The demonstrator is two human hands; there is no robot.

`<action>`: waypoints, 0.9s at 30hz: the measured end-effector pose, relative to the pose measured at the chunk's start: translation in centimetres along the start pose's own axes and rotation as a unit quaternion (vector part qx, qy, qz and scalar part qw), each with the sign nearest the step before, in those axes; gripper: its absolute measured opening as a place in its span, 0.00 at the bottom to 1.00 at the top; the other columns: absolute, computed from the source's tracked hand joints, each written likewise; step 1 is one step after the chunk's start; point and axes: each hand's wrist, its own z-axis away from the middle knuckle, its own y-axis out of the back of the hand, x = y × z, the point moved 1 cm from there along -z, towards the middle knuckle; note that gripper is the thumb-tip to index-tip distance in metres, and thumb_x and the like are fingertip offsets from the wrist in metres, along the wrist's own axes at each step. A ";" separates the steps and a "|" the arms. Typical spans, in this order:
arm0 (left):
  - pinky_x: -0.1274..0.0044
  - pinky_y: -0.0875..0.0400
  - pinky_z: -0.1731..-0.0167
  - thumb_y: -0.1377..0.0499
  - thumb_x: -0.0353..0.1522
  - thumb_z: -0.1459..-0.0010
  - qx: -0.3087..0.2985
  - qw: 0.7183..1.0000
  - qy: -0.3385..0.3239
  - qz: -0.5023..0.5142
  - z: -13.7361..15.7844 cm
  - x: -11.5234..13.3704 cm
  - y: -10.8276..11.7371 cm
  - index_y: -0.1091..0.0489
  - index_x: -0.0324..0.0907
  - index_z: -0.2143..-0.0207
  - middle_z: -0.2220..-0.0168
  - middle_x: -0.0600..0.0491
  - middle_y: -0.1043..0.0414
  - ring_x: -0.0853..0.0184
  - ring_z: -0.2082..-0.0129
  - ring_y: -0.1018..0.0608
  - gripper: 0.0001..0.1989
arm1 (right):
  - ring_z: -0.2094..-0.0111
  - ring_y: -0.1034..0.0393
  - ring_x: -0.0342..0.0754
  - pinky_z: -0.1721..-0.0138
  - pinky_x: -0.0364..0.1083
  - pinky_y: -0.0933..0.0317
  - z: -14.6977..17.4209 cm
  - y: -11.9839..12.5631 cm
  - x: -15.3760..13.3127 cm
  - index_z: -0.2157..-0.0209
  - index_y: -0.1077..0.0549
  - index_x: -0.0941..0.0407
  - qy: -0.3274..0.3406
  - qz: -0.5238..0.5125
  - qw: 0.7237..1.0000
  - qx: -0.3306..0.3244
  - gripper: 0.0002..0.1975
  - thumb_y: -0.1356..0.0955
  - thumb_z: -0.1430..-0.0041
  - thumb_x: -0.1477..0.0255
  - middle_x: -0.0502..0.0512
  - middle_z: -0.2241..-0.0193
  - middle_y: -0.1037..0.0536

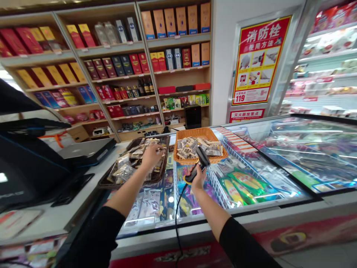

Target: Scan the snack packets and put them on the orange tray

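- Right hand (197, 178): fingers wrapped around a black scanner (203, 158), its head before the orange basket (184, 161).
- Left hand (152, 156): over packets (126, 173) in the dark basket (165, 160) — finger grip unclear.
- Seemingly mid-work: scanner in hand, both baskets holding packets; how much is done or left, uncertain.

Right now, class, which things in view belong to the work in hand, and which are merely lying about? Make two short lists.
Apparently part of the work:
scanner, held in the right hand
packets, by the left hand
dark basket, holding those packets
orange basket, beside the scanner

Apparently just around:
orange boxes
red-and-yellow poster
green packages
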 end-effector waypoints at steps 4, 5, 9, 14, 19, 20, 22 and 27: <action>0.70 0.33 0.54 0.41 0.44 0.48 0.014 0.985 0.114 -0.128 4.3 -7.1 6.0 0.26 0.44 0.55 0.53 0.45 0.28 0.55 0.53 0.26 0.20 | 0.86 0.41 0.42 0.85 0.42 0.45 2.0 -0.9 0.3 0.68 0.41 0.51 -0.071 -0.013 0.992 -0.100 0.17 0.31 0.49 0.57 0.42 0.82 0.33; 0.70 0.33 0.54 0.39 0.46 0.51 0.000 0.976 0.156 -0.149 5.4 -8.6 6.9 0.27 0.43 0.54 0.54 0.44 0.28 0.53 0.52 0.26 0.24 | 0.86 0.40 0.42 0.85 0.42 0.45 2.4 -1.0 0.4 0.68 0.41 0.51 -0.086 -0.004 0.987 -0.135 0.17 0.31 0.49 0.57 0.43 0.82 0.32; 0.69 0.31 0.58 0.33 0.51 0.63 -0.093 0.950 0.273 -0.121 8.5 -12.1 8.1 0.31 0.39 0.55 0.58 0.41 0.25 0.49 0.55 0.24 0.35 | 0.86 0.39 0.42 0.85 0.42 0.44 3.3 -0.9 0.5 0.67 0.39 0.52 -0.115 0.019 0.974 -0.196 0.18 0.29 0.51 0.58 0.44 0.82 0.30; 0.72 0.30 0.64 0.30 0.43 0.65 0.054 0.963 0.258 0.054 10.0 -11.7 6.9 0.35 0.40 0.51 0.65 0.49 0.24 0.57 0.63 0.22 0.38 | 0.87 0.38 0.41 0.85 0.40 0.43 3.0 -0.5 0.5 0.65 0.38 0.53 -0.114 0.021 0.977 -0.178 0.20 0.28 0.52 0.58 0.43 0.82 0.29; 0.73 0.29 0.67 0.29 0.37 0.69 0.032 0.941 0.209 0.265 8.9 -9.9 4.5 0.29 0.40 0.55 0.73 0.53 0.25 0.61 0.69 0.22 0.34 | 0.87 0.39 0.40 0.86 0.40 0.44 2.9 -0.4 0.8 0.66 0.39 0.53 -0.112 0.016 0.977 -0.181 0.20 0.28 0.52 0.58 0.43 0.82 0.30; 0.73 0.29 0.69 0.29 0.38 0.68 -0.019 0.934 0.211 0.287 8.4 -9.5 4.0 0.27 0.39 0.60 0.74 0.52 0.24 0.61 0.71 0.22 0.28 | 0.87 0.39 0.40 0.86 0.40 0.44 2.9 -0.4 0.8 0.66 0.39 0.53 -0.111 0.017 0.977 -0.184 0.20 0.28 0.51 0.58 0.43 0.82 0.30; 0.74 0.30 0.70 0.32 0.41 0.62 -0.078 0.928 0.208 0.299 7.2 -8.2 3.2 0.24 0.39 0.67 0.74 0.50 0.24 0.62 0.72 0.22 0.19 | 0.88 0.40 0.39 0.86 0.40 0.45 2.8 -0.4 1.0 0.67 0.40 0.52 -0.107 0.025 0.977 -0.184 0.19 0.29 0.50 0.57 0.42 0.83 0.31; 0.77 0.31 0.72 0.30 0.44 0.66 -0.139 0.952 0.203 0.182 4.3 -4.8 1.7 0.24 0.40 0.65 0.70 0.49 0.22 0.63 0.72 0.22 0.25 | 0.89 0.41 0.40 0.88 0.40 0.47 2.3 -0.2 1.1 0.68 0.41 0.52 -0.113 0.054 0.974 -0.188 0.18 0.30 0.49 0.57 0.42 0.84 0.31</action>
